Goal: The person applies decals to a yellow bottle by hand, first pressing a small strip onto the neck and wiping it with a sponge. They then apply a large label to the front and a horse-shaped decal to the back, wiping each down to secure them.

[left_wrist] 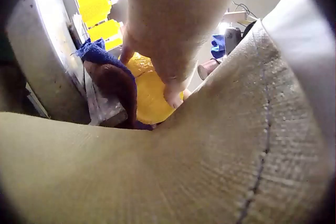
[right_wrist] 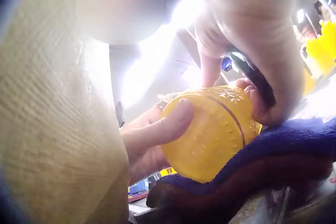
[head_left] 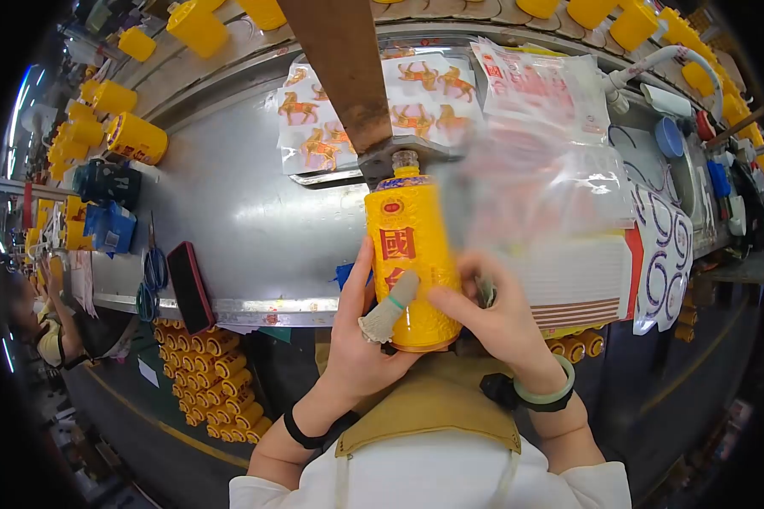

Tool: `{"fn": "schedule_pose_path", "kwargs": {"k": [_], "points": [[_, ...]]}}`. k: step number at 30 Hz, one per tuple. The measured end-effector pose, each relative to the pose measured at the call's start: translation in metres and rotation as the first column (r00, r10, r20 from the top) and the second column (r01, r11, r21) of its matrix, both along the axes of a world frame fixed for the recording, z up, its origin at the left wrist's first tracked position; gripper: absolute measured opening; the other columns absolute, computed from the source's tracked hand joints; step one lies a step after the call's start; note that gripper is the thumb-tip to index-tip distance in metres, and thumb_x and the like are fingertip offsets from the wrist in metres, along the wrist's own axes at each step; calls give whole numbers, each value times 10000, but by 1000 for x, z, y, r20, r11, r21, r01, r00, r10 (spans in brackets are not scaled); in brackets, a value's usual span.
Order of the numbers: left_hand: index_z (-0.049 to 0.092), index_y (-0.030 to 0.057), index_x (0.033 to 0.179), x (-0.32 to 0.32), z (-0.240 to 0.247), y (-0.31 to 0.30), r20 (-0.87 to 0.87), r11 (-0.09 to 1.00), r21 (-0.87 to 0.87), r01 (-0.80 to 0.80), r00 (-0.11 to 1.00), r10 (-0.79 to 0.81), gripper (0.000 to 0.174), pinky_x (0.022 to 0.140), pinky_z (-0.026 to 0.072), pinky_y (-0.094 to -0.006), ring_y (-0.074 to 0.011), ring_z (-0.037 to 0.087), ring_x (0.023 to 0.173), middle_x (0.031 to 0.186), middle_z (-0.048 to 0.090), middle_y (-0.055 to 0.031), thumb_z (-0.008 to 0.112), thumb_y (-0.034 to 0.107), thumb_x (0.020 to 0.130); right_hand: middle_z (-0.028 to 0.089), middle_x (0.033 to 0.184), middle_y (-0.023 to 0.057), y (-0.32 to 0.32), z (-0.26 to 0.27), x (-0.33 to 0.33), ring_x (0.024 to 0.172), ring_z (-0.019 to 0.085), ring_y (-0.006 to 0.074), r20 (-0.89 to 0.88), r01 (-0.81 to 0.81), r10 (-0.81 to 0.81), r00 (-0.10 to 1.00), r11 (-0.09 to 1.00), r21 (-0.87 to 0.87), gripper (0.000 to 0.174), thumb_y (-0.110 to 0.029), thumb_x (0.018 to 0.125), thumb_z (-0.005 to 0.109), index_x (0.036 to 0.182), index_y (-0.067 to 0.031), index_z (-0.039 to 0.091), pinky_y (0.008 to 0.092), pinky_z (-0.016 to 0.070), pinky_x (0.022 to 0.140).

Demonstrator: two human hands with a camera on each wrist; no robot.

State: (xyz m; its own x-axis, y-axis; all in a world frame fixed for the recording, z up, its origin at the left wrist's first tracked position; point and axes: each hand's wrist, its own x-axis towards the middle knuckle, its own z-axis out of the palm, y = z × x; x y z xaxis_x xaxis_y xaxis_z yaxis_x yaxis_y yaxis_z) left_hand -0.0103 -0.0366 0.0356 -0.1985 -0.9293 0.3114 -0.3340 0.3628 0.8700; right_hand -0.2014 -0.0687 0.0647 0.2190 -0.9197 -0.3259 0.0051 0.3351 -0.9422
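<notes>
A yellow bottle (head_left: 416, 288) with red characters lies tilted, its clear neck (head_left: 405, 161) up against the metal bracket of a brown bar (head_left: 335, 68). My left hand (head_left: 356, 331) grips the bottle's lower left side, its thumb in a cloth finger cover (head_left: 390, 310) held by a teal band. At the other side, my right hand (head_left: 505, 318) touches the bottle with its thumb, while its curled fingers hold a small dark strip (right_wrist: 252, 74); its exact kind I cannot tell. Blue cloth padding (right_wrist: 283, 137) lies close under the bottle's base (right_wrist: 202, 145).
Sheets of gold horse stickers (head_left: 318, 148) lie behind the bottle on the metal bench (head_left: 246, 212). Clear plastic bags (head_left: 552, 161) are piled at the right. A phone (head_left: 190, 287) and blue-handled scissors (head_left: 154, 271) sit at the left edge. Several yellow bottles (head_left: 136, 138) stand around.
</notes>
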Motion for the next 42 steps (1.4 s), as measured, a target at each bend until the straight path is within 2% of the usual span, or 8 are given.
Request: {"fn": "schedule_pose_path", "kwargs": {"k": [12,17,23,25,28,35,40,42], "points": [[614,181,1398,-6,5,0,442,921,-390,8,879,180,776,1159,342,-490,-436,331,1421,1610,253,-201,929,324,704,488,1054,0,-3,10,-18,963,434,85,172,27,-32,985,999,34,277,-167,1048,522,1286,-26,526,225,376,878],[324,-33,1551,-4,-9,-2,-126,959,281,-46,988,84,1109,1108,426,-404,-309,537,1329,1493,481,-196,970,196,679,606,1231,85,-25,23,-23,1137,576,155,-127,87,-132,983,947,-310,476,83,908,607,1366,-4,509,306,435,1018],[247,-11,1586,-10,-11,-9,-233,991,114,-71,968,96,1183,1051,499,-393,-294,603,1273,1452,526,-204,974,166,670,720,1076,8,-21,31,-8,952,675,148,-614,-606,-106,782,103,-789,219,-109,768,712,984,-127,744,292,511,805],[217,-15,1590,-16,-9,-9,-765,780,588,212,461,451,1208,1026,524,-395,-292,615,1253,1428,540,-201,976,181,670,676,1030,8,-12,48,4,880,624,154,-665,-661,3,747,112,-742,289,-117,744,704,1033,-109,720,318,509,775],[229,-16,1586,-6,-2,-7,-164,995,77,-71,983,83,1198,1027,525,-400,-296,621,1236,1412,549,-193,976,192,672,629,982,25,-34,56,15,850,585,187,-713,-688,-147,685,191,-700,337,-121,750,688,1086,-96,689,345,496,742],[341,-30,1551,-2,-3,-2,-80,989,82,-122,988,129,1109,1029,500,-369,-265,624,1219,1386,587,-197,975,183,666,647,1068,10,-78,49,9,963,600,223,-562,-665,-523,640,-11,-747,295,-192,764,692,1056,-150,675,387,457,807],[349,-30,1548,-5,-21,-3,-304,973,202,-109,938,168,1089,1041,496,-382,-287,618,1234,1385,594,-200,965,221,686,678,1088,-21,7,37,-1,849,595,204,-691,-695,-89,717,-18,-719,308,-144,781,679,1084,-156,735,377,513,800],[361,-32,1540,-4,-13,-1,-84,985,68,-160,983,166,1086,1035,502,-378,-291,629,1220,1366,608,-198,965,258,686,700,1019,-7,-5,28,7,808,593,235,-590,-549,-72,804,291,-783,195,-112,794,698,981,-151,736,365,496,793]]}}
